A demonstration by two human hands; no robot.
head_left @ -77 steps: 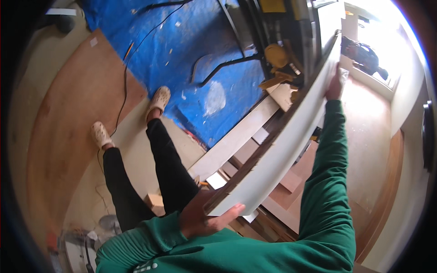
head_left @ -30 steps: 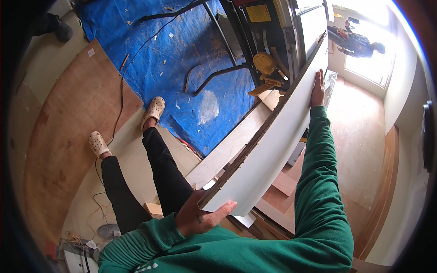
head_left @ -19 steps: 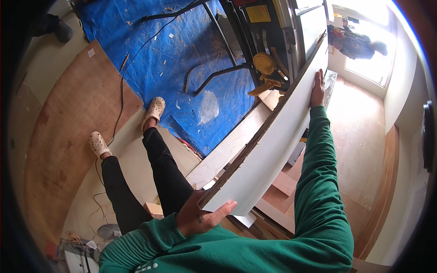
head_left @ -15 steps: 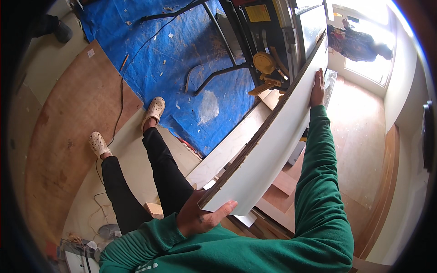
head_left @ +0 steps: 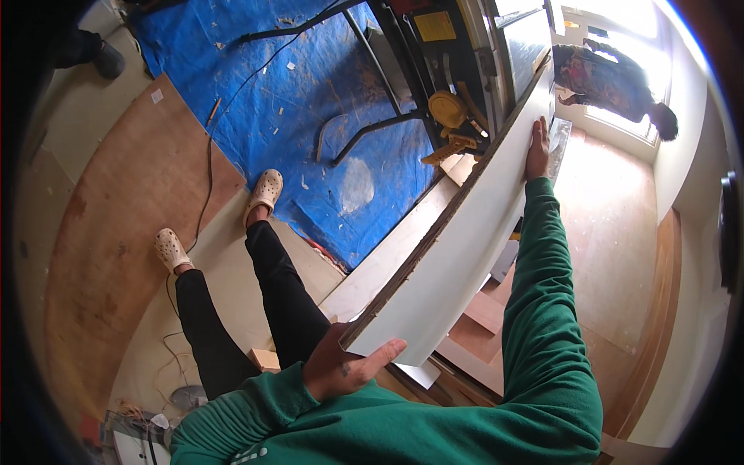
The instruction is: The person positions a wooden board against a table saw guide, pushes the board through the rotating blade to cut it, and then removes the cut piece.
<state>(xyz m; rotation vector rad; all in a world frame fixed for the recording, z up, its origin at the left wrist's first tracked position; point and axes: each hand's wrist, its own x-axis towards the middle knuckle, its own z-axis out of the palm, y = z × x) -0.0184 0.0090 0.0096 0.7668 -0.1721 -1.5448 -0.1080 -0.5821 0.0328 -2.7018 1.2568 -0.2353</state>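
Note:
My left hand [head_left: 353,360] is closed on the near lower end of a long white board [head_left: 446,260] with a rough brown edge, thumb over its white face. My right hand [head_left: 538,143] lies farther along the same board, fingers stretched flat against the white face. The board slants up and right, its far end at a dark machine [head_left: 434,58] with yellow parts and black tubular legs. Below and behind the board lie a pale plank [head_left: 399,232] and brown offcuts [head_left: 484,310].
A blue tarp [head_left: 232,70] covers the upper floor, crossed by a cord. A curved plywood sheet [head_left: 120,248] lies at the left, beside my feet. A person [head_left: 612,85] is by the bright window at upper right; another foot [head_left: 108,60] shows at upper left.
The board and my arms sit slightly left in the picture compared with the oldest frame. The person by the window has shifted, their head lower and farther right. My grip looks the same.

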